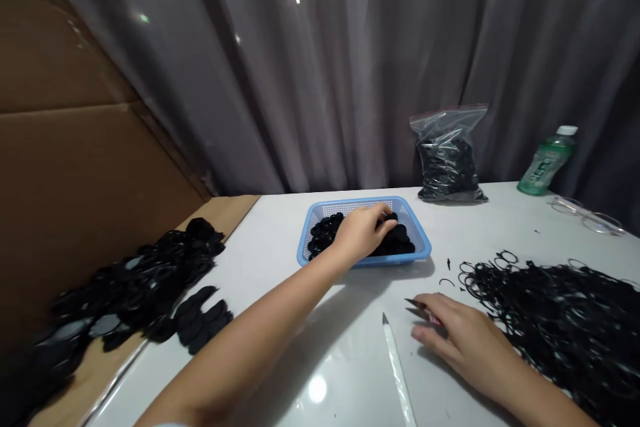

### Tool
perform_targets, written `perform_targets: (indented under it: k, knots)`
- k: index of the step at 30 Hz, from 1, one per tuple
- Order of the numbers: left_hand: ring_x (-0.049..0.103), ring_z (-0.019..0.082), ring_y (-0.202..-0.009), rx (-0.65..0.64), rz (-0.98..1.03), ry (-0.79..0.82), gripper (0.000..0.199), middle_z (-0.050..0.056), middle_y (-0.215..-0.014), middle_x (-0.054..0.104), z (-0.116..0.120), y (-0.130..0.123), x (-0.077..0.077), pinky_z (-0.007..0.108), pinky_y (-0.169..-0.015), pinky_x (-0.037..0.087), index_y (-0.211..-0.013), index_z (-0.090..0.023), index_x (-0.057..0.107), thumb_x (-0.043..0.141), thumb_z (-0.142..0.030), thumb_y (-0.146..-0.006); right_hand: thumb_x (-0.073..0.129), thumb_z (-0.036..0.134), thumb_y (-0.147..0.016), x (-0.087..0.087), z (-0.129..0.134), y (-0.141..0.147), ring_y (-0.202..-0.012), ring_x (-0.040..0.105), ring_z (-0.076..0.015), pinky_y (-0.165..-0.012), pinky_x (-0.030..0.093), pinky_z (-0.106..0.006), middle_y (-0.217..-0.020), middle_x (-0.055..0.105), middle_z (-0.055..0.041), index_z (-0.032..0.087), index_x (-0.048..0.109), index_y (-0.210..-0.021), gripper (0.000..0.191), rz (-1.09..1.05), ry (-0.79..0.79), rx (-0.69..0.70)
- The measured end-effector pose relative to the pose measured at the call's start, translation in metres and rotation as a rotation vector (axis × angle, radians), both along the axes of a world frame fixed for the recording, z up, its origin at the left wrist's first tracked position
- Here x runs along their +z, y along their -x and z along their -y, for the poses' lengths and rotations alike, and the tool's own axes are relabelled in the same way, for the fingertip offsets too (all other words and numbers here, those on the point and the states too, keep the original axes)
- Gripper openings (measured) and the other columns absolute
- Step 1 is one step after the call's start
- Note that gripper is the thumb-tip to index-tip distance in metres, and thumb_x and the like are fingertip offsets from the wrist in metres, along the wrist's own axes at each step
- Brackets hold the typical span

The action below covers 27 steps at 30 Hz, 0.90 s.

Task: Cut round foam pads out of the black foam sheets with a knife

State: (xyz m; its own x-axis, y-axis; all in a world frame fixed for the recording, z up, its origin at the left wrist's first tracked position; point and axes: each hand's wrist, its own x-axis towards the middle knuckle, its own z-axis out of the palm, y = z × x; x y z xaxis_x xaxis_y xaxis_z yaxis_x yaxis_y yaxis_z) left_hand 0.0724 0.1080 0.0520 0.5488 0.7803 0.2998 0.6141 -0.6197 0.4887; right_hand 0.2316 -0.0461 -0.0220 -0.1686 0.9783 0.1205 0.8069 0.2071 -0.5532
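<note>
My left hand (361, 232) reaches into a blue plastic basket (423, 243), thumb and fingers curled around a black round piece (391, 217). More black round pieces (325, 233) lie in the basket on both sides of the hand. My right hand (463, 337) rests low over the white table, closed on a small tool (416, 307) with two dark pointed tips and a bit of red; its handle is mostly hidden by the fingers. Left of this hand lies a white rod with a dark pointed tip (397, 370).
At the right spreads a heap of thin black rings (565, 320). Black discs (200, 320) and a larger black pile (145, 280) lie left, by a cardboard box (75, 133). Behind stand a filled zip bag (450, 163), a green bottle (547, 163) and glasses (595, 217).
</note>
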Motion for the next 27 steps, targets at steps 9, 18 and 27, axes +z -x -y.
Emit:
perform_targets:
  k: [9,18,27]
  knots:
    - [0.064,0.027,-0.103,0.161,-0.175,-0.135,0.026,0.011,-0.107,0.072,-0.028,0.051,0.007,0.036,-0.092,0.046,-0.104,-0.017,0.069,0.049,-0.028,-0.091,0.03,0.03,-0.099,-0.021,0.0,0.006,-0.09,0.064,-0.0244,-0.08,0.053,-0.04,-0.107,0.057,-0.0137,0.011,0.049,-0.134,0.044,0.047,0.054,-0.001]
    - [0.067,0.022,-0.096,-0.013,-0.311,-0.089,0.023,0.006,-0.101,0.075,-0.041,0.04,-0.005,0.03,-0.086,0.05,-0.093,-0.019,0.074,0.053,-0.024,-0.086,0.042,0.018,-0.094,-0.013,0.005,0.013,-0.093,0.057,-0.0263,-0.082,0.051,-0.045,-0.101,0.056,-0.0129,0.01,0.056,-0.126,0.035,0.115,0.046,0.051]
    - [0.064,0.024,-0.099,-0.012,-0.379,-0.176,0.03,0.008,-0.104,0.073,-0.048,0.056,0.007,0.034,-0.09,0.048,-0.102,-0.018,0.071,0.044,-0.023,-0.089,0.053,0.018,-0.09,-0.02,-0.008,0.007,-0.096,0.059,-0.0233,-0.087,0.051,-0.037,-0.098,0.059,-0.0103,0.011,0.061,-0.122,0.033,-0.019,0.075,0.039]
